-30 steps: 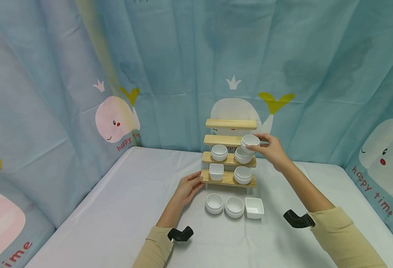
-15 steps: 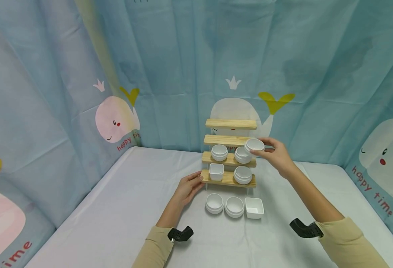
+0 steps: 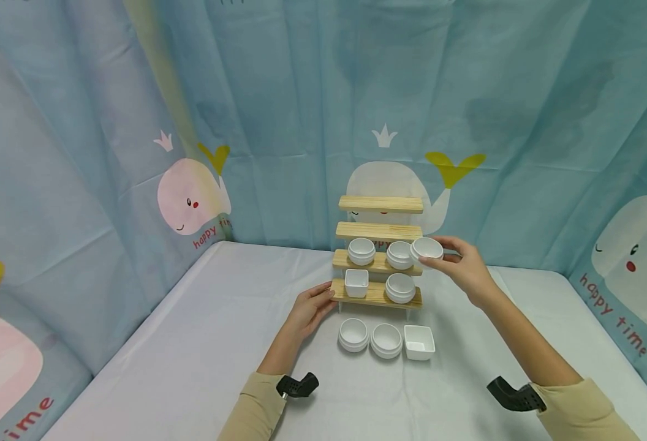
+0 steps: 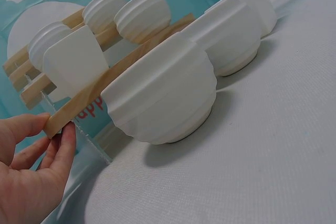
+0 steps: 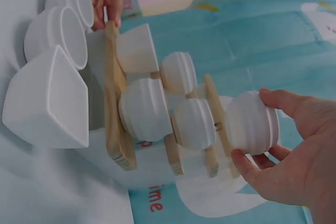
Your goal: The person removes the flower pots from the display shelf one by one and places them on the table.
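My right hand (image 3: pixel 463 267) grips a round white bowl (image 3: pixel 427 248) by its rim, raised at the right end of a tiered wooden shelf (image 3: pixel 378 231). In the right wrist view the thumb and fingers span that bowl (image 5: pixel 251 124). My left hand (image 3: pixel 308 311) pinches the left end of the lowest board (image 4: pixel 73 109), thumb above and fingers below. Two round bowls (image 3: pixel 361 251) stand on the second board from the bottom. A square bowl (image 3: pixel 356 283) and a round ribbed bowl (image 3: pixel 400 288) share the lowest board. The two upper boards are bare.
In front of the shelf, two round bowls (image 3: pixel 386 340) and a square bowl (image 3: pixel 419 342) stand in a row on the white tablecloth (image 3: pixel 202 355). Behind hangs a blue curtain (image 3: pixel 279 122) printed with whales. Clear side supports (image 4: pixel 94 142) carry the boards.
My right hand has moved the round bowl right and downward, away from the third board. My left hand stays at the lowest board, and the other bowls have not moved.
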The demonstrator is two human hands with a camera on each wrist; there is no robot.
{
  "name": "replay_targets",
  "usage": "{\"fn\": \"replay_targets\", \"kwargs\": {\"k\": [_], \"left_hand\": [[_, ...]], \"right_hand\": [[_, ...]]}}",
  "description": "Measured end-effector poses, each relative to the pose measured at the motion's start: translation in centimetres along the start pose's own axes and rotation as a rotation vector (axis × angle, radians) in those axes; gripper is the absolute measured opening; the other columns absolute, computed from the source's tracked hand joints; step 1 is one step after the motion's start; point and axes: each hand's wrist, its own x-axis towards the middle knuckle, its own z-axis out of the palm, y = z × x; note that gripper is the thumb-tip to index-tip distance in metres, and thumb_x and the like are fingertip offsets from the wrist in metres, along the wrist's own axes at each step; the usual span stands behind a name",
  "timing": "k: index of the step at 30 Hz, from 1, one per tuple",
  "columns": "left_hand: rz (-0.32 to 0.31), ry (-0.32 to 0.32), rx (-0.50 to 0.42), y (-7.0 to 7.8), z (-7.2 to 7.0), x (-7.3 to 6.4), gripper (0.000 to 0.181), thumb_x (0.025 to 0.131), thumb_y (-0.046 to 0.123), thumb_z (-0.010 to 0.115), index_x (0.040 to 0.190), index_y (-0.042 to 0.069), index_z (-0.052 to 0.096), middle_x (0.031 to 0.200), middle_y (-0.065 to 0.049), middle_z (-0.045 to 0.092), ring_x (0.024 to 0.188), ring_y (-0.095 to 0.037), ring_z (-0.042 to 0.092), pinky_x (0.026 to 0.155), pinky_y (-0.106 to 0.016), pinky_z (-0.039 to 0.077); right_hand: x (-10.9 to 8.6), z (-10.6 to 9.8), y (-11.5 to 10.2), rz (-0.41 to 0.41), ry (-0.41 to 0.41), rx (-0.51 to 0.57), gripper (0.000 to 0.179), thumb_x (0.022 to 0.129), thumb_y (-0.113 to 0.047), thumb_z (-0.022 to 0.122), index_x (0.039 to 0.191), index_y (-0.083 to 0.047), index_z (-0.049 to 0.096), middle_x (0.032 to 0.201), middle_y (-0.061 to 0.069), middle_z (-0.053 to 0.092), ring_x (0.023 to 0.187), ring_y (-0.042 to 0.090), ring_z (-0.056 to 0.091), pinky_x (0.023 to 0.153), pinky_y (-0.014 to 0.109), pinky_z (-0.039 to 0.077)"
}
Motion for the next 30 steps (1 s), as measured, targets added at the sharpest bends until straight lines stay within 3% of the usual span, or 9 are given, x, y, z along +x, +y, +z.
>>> {"fn": "replay_targets", "kwargs": {"k": [3,8,10,15,30], "left_hand": [[0.001,-0.001,0.0,0.0,0.0,0.0,0.046,0.108,-0.003,0.055,0.151,-0.013,0.046,0.15,-0.035,0.048,0.124,-0.028,0.063,0.108,-0.033,0.056],[-0.004,0.0,0.002,0.0,-0.1,0.0,0.046,0.108,-0.003,0.055,0.151,-0.013,0.046,0.151,-0.035,0.048,0.126,-0.028,0.062,0.109,-0.033,0.056],[-0.006,0.0,0.003,0.0,-0.1,0.0,0.046,0.108,-0.003,0.055,0.152,-0.013,0.046,0.151,-0.035,0.048,0.127,-0.029,0.062,0.109,-0.034,0.055],[-0.004,-0.001,0.002,0.0,-0.1,0.0,0.046,0.108,-0.003,0.055,0.152,-0.013,0.045,0.151,-0.035,0.048,0.13,-0.031,0.06,0.111,-0.036,0.054],[-0.004,0.006,0.001,-0.1,0.0,0.1,0.046,0.108,-0.003,0.054,0.152,-0.013,0.045,0.152,-0.035,0.047,0.13,-0.032,0.06,0.111,-0.036,0.054]], "right_hand": [[-0.5,0.0,0.1,0.006,0.007,-0.012,0.07,0.1,-0.026,0.076,0.157,0.0,0.044,0.155,0.02,0.046,0.112,0.005,0.06,0.104,0.035,0.052],[-1.4,0.1,0.2,-0.002,0.016,-0.021,0.07,0.099,-0.024,0.077,0.157,0.0,0.044,0.154,0.021,0.048,0.123,0.017,0.06,0.092,0.017,0.051],[-1.8,0.2,0.3,-0.007,0.017,-0.011,0.069,0.099,-0.022,0.077,0.156,0.001,0.044,0.154,0.021,0.048,0.122,0.014,0.061,0.09,0.013,0.051],[-2.7,0.2,0.5,-0.01,0.031,0.006,0.068,0.099,-0.02,0.077,0.155,0.002,0.045,0.152,0.021,0.048,0.108,-0.005,0.058,0.088,0.009,0.051],[-4.8,-0.1,1.9,-0.003,0.055,-0.007,0.069,0.099,-0.019,0.078,0.156,0.001,0.044,0.151,0.02,0.049,0.105,-0.01,0.056,0.086,0.009,0.053]]}}
